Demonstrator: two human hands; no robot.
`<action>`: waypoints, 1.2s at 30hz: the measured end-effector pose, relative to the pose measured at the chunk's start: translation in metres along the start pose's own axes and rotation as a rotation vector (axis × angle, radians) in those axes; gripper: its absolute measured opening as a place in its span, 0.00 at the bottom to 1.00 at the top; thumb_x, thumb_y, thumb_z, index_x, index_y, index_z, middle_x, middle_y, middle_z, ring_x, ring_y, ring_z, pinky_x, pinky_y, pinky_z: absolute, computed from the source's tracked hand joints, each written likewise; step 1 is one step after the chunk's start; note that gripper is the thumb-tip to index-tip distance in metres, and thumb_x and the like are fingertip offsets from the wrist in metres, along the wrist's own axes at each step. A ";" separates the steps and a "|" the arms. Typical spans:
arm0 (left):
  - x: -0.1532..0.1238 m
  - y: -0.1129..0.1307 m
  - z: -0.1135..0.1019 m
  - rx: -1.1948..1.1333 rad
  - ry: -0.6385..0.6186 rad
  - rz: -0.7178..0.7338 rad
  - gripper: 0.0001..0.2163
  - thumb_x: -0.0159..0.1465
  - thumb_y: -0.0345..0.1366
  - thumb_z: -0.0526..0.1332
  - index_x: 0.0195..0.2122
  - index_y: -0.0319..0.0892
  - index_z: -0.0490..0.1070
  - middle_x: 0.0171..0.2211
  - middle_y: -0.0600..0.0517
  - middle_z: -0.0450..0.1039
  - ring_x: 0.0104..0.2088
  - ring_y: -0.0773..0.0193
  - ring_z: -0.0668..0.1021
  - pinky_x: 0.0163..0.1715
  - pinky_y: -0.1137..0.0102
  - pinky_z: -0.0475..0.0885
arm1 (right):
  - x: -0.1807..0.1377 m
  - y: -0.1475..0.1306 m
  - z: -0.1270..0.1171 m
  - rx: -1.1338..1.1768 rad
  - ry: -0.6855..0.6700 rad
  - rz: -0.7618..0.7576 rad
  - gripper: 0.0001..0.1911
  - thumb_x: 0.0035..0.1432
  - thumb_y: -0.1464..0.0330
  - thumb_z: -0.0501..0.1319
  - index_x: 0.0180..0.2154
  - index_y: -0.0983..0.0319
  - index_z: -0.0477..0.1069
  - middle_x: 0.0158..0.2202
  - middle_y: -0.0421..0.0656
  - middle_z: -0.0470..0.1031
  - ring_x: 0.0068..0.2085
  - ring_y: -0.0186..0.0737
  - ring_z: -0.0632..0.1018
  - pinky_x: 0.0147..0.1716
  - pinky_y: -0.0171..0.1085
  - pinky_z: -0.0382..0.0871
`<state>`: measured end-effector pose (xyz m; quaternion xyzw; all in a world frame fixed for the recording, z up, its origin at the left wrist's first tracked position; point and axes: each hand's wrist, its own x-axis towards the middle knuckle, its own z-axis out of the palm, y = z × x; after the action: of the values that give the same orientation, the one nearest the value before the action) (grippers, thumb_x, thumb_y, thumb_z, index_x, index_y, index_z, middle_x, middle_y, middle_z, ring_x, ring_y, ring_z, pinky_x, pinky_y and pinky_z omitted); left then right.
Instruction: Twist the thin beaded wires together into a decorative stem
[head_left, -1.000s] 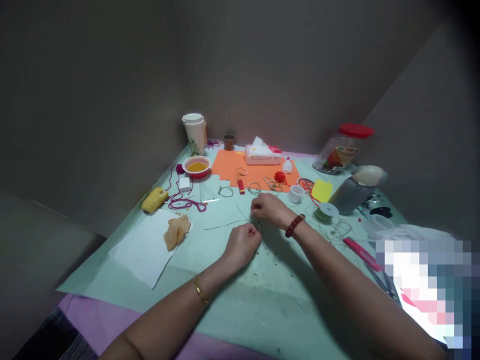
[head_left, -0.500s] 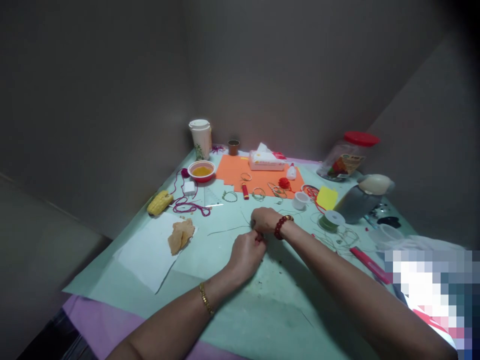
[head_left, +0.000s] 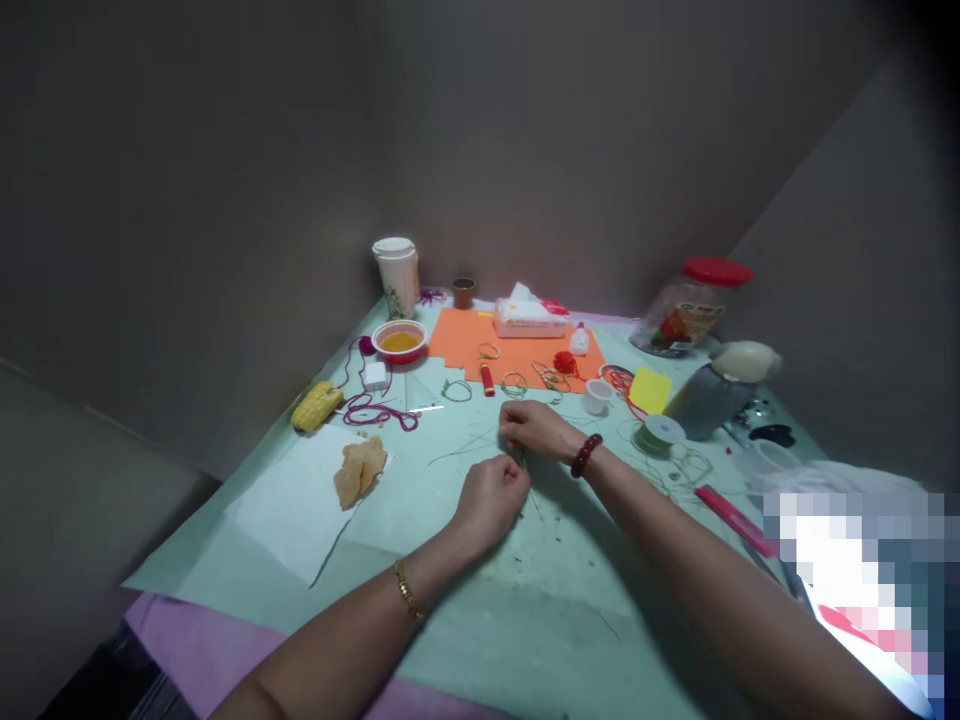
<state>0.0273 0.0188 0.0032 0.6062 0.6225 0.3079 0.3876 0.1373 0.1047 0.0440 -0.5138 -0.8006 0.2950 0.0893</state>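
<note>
My left hand (head_left: 493, 492) is closed in the middle of the table, its thumb and fingers pinched on a thin cord (head_left: 459, 452). Just above it, my right hand (head_left: 534, 428) is also closed on the cord, fingers curled and pointing left. A small gap separates the two hands. Loose ends of the cord stick out to the left and below the fingers; the part inside the grip is hidden. Beyond the hands lie several thin cord loops, among them a green bracelet (head_left: 457, 390) and another bracelet (head_left: 514, 384). A spool of green cord (head_left: 660, 436) stands to the right.
Left: a corn cob (head_left: 317, 406), crackers (head_left: 360, 472) on white paper (head_left: 281, 510), purple cord (head_left: 375, 410), a bowl (head_left: 400, 342) and a cup (head_left: 396, 278). Back: a tissue box (head_left: 529, 318) on orange paper (head_left: 457, 335). Right: a dark jug (head_left: 701, 400), a red-lidded jar (head_left: 686, 310), a red cutter (head_left: 735, 520).
My hands have moved slightly apart; the right one shifted up and away from the left. The cord's loose ends have changed position. The whole view has shifted a little.
</note>
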 end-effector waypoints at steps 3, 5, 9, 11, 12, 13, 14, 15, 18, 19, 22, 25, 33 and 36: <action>0.002 0.000 -0.001 0.000 -0.003 -0.018 0.08 0.55 0.33 0.55 0.19 0.41 0.61 0.17 0.58 0.59 0.22 0.70 0.61 0.24 0.72 0.52 | 0.004 -0.002 0.006 -0.029 0.107 0.043 0.05 0.48 0.75 0.54 0.24 0.62 0.66 0.23 0.39 0.73 0.28 0.33 0.70 0.27 0.31 0.56; 0.004 -0.002 -0.001 -0.003 -0.019 -0.021 0.08 0.55 0.33 0.55 0.19 0.41 0.61 0.17 0.58 0.59 0.22 0.70 0.61 0.24 0.73 0.53 | 0.008 -0.004 0.008 -0.052 0.190 0.082 0.06 0.49 0.76 0.54 0.25 0.62 0.67 0.25 0.41 0.73 0.29 0.34 0.70 0.27 0.32 0.54; 0.008 -0.008 0.001 -0.012 -0.063 -0.004 0.10 0.55 0.37 0.56 0.18 0.41 0.60 0.16 0.58 0.57 0.21 0.71 0.60 0.23 0.73 0.52 | 0.020 -0.003 0.003 -0.089 0.333 0.167 0.07 0.53 0.74 0.53 0.29 0.61 0.69 0.29 0.43 0.75 0.30 0.36 0.70 0.27 0.33 0.52; 0.008 -0.010 0.002 -0.032 -0.079 0.001 0.11 0.55 0.38 0.56 0.19 0.41 0.60 0.16 0.58 0.57 0.21 0.71 0.60 0.23 0.73 0.53 | 0.029 -0.002 -0.003 -0.103 0.388 0.201 0.08 0.55 0.73 0.52 0.31 0.61 0.70 0.31 0.44 0.76 0.31 0.37 0.70 0.27 0.33 0.52; 0.009 -0.011 0.002 -0.040 -0.086 0.003 0.11 0.55 0.39 0.56 0.19 0.41 0.60 0.17 0.58 0.57 0.21 0.71 0.60 0.23 0.73 0.53 | 0.034 -0.001 -0.006 -0.110 0.412 0.218 0.09 0.55 0.72 0.52 0.32 0.61 0.71 0.32 0.45 0.76 0.32 0.37 0.70 0.27 0.34 0.52; 0.009 -0.011 0.002 -0.041 -0.091 0.006 0.11 0.55 0.39 0.56 0.19 0.41 0.60 0.17 0.58 0.57 0.21 0.71 0.60 0.23 0.74 0.53 | 0.040 0.001 -0.010 -0.116 0.433 0.233 0.09 0.55 0.72 0.52 0.33 0.61 0.71 0.32 0.45 0.76 0.33 0.38 0.70 0.28 0.34 0.52; 0.009 -0.011 0.001 -0.037 -0.092 0.006 0.11 0.55 0.38 0.56 0.19 0.41 0.60 0.17 0.58 0.57 0.21 0.71 0.60 0.23 0.74 0.53 | 0.045 0.002 -0.013 -0.122 0.451 0.249 0.10 0.55 0.72 0.52 0.33 0.61 0.72 0.33 0.46 0.76 0.33 0.39 0.71 0.28 0.34 0.52; 0.009 -0.010 0.001 -0.032 -0.093 0.007 0.11 0.55 0.38 0.56 0.19 0.41 0.60 0.17 0.58 0.57 0.21 0.71 0.60 0.23 0.74 0.53 | 0.051 0.004 -0.017 -0.127 0.466 0.265 0.10 0.55 0.72 0.52 0.34 0.61 0.72 0.33 0.46 0.76 0.34 0.40 0.71 0.28 0.34 0.53; 0.008 -0.008 0.000 -0.016 -0.098 0.013 0.10 0.55 0.37 0.56 0.18 0.41 0.59 0.17 0.58 0.56 0.21 0.71 0.60 0.23 0.74 0.53 | 0.067 0.009 -0.027 -0.141 0.512 0.315 0.13 0.56 0.72 0.51 0.39 0.61 0.72 0.36 0.48 0.77 0.36 0.42 0.72 0.30 0.35 0.54; 0.008 -0.008 -0.001 -0.009 -0.098 0.015 0.10 0.55 0.37 0.56 0.18 0.41 0.58 0.17 0.58 0.56 0.21 0.71 0.59 0.23 0.74 0.52 | 0.072 0.011 -0.030 -0.145 0.525 0.327 0.14 0.56 0.72 0.51 0.40 0.61 0.72 0.37 0.48 0.77 0.36 0.42 0.72 0.30 0.35 0.54; 0.008 -0.007 -0.001 0.015 -0.094 0.017 0.10 0.55 0.35 0.56 0.18 0.42 0.57 0.16 0.58 0.55 0.21 0.71 0.59 0.23 0.73 0.51 | 0.084 0.015 -0.035 -0.154 0.544 0.346 0.15 0.56 0.73 0.50 0.42 0.61 0.72 0.39 0.49 0.77 0.38 0.43 0.72 0.31 0.36 0.56; 0.008 -0.007 -0.001 0.041 -0.090 0.026 0.10 0.55 0.34 0.55 0.18 0.41 0.57 0.17 0.58 0.55 0.21 0.71 0.59 0.24 0.73 0.51 | 0.092 0.017 -0.034 -0.165 0.551 0.356 0.16 0.56 0.75 0.50 0.42 0.62 0.72 0.39 0.50 0.76 0.39 0.45 0.72 0.33 0.36 0.56; 0.007 -0.010 -0.001 0.039 -0.118 0.046 0.10 0.56 0.36 0.55 0.19 0.41 0.59 0.17 0.58 0.57 0.22 0.70 0.61 0.23 0.73 0.52 | 0.087 0.009 -0.029 -0.183 0.511 0.310 0.14 0.60 0.72 0.50 0.43 0.63 0.72 0.39 0.51 0.76 0.39 0.46 0.72 0.35 0.37 0.58; 0.009 -0.012 -0.001 0.017 -0.137 0.033 0.11 0.57 0.39 0.55 0.21 0.41 0.62 0.18 0.58 0.59 0.22 0.70 0.62 0.23 0.73 0.53 | 0.060 0.002 -0.039 -0.206 0.498 0.240 0.13 0.60 0.66 0.53 0.42 0.63 0.73 0.43 0.51 0.76 0.45 0.49 0.70 0.40 0.38 0.59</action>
<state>0.0203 0.0265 -0.0078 0.6394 0.5870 0.2668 0.4187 0.1291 0.1727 0.0645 -0.6678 -0.7133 0.0855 0.1951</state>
